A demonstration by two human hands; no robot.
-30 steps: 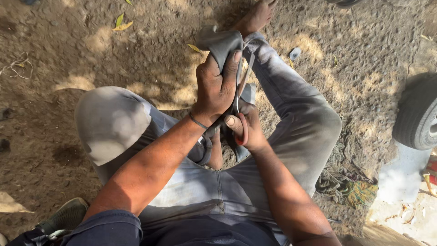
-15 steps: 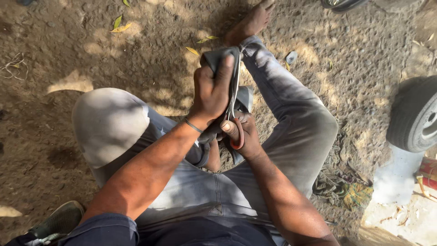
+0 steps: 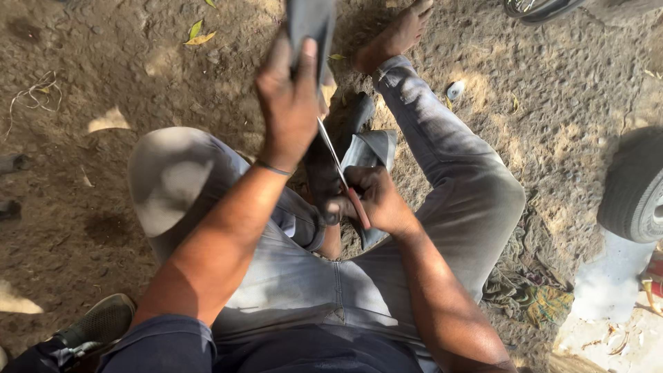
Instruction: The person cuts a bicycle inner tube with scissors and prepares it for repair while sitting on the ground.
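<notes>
Rubber strip [image 3: 311,24], clamped in my left hand [image 3: 290,103], is now lifted higher and pulled taut above my knees, while my right hand [image 3: 376,200] grips the scissors [image 3: 342,176] below it, so the cut looks further along.

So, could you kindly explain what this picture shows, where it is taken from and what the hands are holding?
The camera sits on a person's head and looks down at their lap, as they sit on dirt ground. The left hand lifts a strip of dark rubber. The right hand grips scissors with reddish handles, blade pointing up towards the strip. More dark rubber lies between the knees. A tyre stands at the right edge, and a rag lies nearby.
</notes>
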